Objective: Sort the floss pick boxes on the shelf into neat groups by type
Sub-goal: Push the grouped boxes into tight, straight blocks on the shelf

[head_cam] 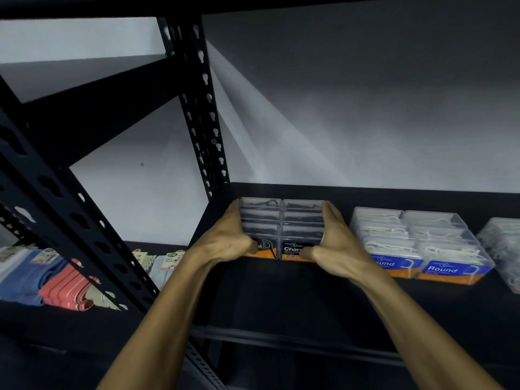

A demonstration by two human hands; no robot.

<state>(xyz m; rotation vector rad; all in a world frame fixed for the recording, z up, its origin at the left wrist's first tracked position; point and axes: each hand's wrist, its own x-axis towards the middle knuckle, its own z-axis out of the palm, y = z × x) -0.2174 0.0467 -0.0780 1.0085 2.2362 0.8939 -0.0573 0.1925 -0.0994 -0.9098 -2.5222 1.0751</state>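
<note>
I am pressing my left hand and right hand flat against two rows of "Charcoal" boxes, beside two "Round" rows.

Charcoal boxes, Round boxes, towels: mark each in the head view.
Charcoal boxes (302, 218): head view, clear lid of the right column.
Round boxes (446, 269): head view, blue label of the front right box.
Towels (66, 288): head view, red striped towel.
</note>
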